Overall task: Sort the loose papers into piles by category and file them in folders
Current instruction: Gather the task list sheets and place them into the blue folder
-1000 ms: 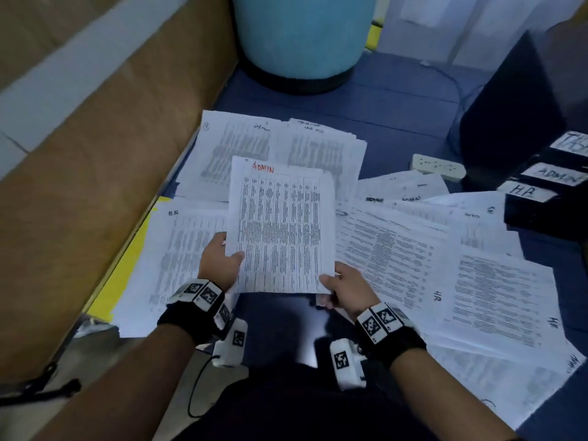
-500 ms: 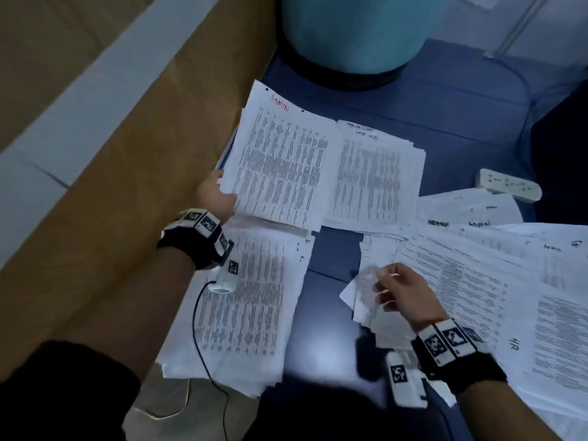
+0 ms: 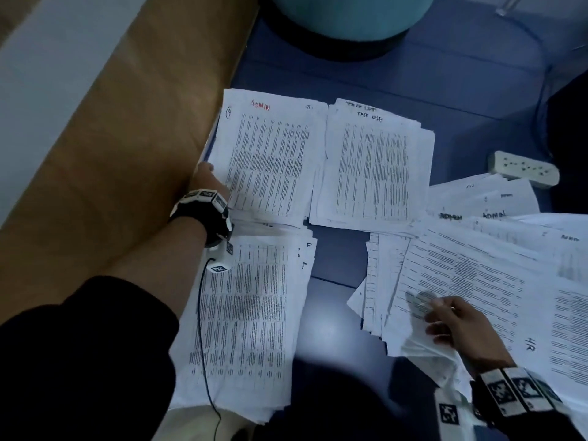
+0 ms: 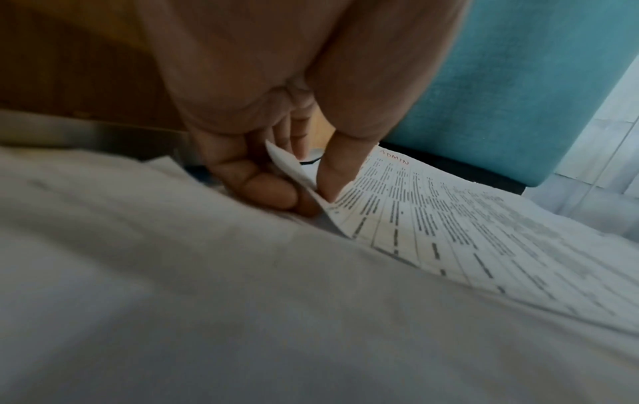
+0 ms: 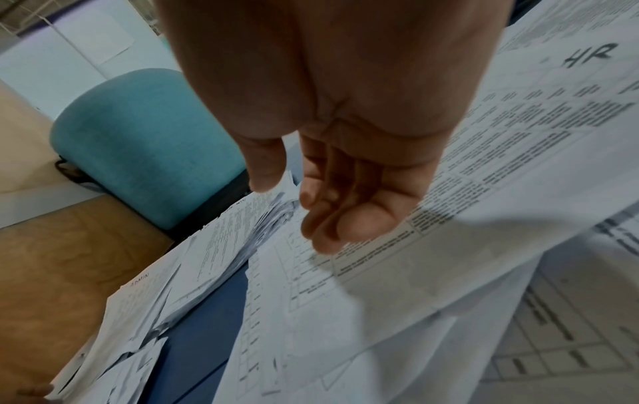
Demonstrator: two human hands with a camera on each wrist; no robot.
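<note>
Your left hand (image 3: 208,179) pinches the left edge of the ADMIN sheet (image 3: 270,160), thumb on top, fingers (image 4: 263,188) curled under; sheet lies on the pile at 11 o'clock, just beside the task-list pile (image 3: 372,167). Your right hand (image 3: 461,326) hangs relaxed, holding nothing, over the loose papers (image 3: 471,275) at 4 o'clock; another pile (image 3: 248,329) sits at 7 o'clock.

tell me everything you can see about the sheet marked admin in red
The ADMIN sheet is white paper printed with dense columns of small black text, "ADMIN" handwritten in red at its top and a circled number in the corner. It lies nearly flat on a pile beside the TASK LIST pile. The left hand pinches its near left edge, which curls up.
</note>
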